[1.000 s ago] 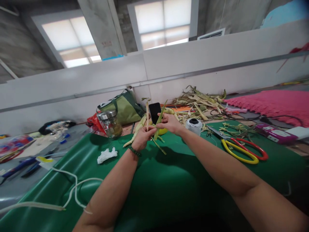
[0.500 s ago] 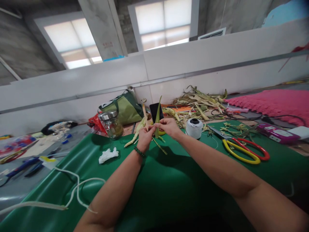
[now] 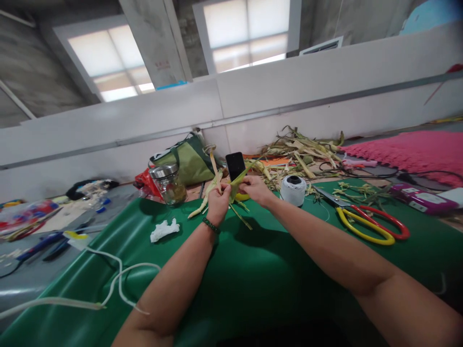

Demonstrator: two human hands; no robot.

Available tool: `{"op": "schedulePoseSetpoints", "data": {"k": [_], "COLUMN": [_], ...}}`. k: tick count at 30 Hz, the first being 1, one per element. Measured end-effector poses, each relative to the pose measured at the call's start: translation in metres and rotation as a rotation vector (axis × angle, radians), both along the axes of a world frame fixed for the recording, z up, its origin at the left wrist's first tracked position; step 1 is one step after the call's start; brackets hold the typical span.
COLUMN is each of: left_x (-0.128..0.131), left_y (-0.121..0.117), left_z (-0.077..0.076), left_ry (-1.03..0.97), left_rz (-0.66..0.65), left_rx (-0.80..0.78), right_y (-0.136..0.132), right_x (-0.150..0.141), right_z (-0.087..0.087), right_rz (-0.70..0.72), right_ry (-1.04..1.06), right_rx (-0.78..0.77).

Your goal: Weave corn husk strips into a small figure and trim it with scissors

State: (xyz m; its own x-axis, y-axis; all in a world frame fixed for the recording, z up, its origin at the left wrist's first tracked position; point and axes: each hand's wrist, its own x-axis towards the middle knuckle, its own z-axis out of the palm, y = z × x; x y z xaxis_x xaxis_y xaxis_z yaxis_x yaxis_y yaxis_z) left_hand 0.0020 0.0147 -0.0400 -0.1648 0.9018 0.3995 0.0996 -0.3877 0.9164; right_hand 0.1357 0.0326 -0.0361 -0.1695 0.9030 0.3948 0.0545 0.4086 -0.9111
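Note:
Over the green mat, my left hand (image 3: pixel 218 205) pinches the base of a green corn husk (image 3: pixel 238 181), fingers closed. My right hand (image 3: pixel 257 191) grips the same husk from the other side between thumb and fingers. The husk leans to the upper right, and thin green stalks (image 3: pixel 241 218) hang below the hands. Pale dried husks (image 3: pixel 203 205) lie just left of my left hand; whether any are in its grip is hidden. Behind the hands stands a black phone (image 3: pixel 235 165). A white spool of thread (image 3: pixel 292 191) sits right of my right hand.
Scissors with red and yellow handles (image 3: pixel 365 224) lie right on the green mat (image 3: pixel 231 294). A lidded glass jar (image 3: pixel 169 185), a green bag (image 3: pixel 191 161) and crumpled white tissue (image 3: pixel 164 231) are left. Husks (image 3: pixel 300 149) heap at the back. White cord (image 3: pixel 119 274) crosses the left front.
The green husk stood nearly upright before; now it is tilted and folded over to the right between my hands. The camera view has shifted slightly.

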Motion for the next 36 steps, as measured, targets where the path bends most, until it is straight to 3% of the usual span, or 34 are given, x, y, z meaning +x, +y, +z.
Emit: {"op": "schedulePoseSetpoints", "data": {"k": [8,17,22,32,36], "left_x": [0.004,-0.015,-0.015,-0.011,-0.011], "left_y": [-0.003,-0.004,-0.007,-0.013,-0.012], "left_z": [0.002,0.016,0.02,0.028,0.028], "left_ry": [-0.036,0.055,0.089,0.03,0.056], "left_rz": [-0.102,-0.315,-0.287,-0.3,-0.29], "left_rx": [-0.097,-0.314,-0.275,-0.243,-0.241], "right_y": [-0.005,-0.007,-0.007,-0.007,-0.008], "right_x": [-0.002,0.011,0.012,0.012,0.01], "right_z": [0.0,0.01,0.01,0.007,0.004], "right_rz": [0.016,0.037,-0.004,0.02,0.059], "right_ry": [0.04,-0.125,-0.248,-0.291,-0.214], "right_rx": [-0.171,-0.018,0.105,0.121,0.047]}}
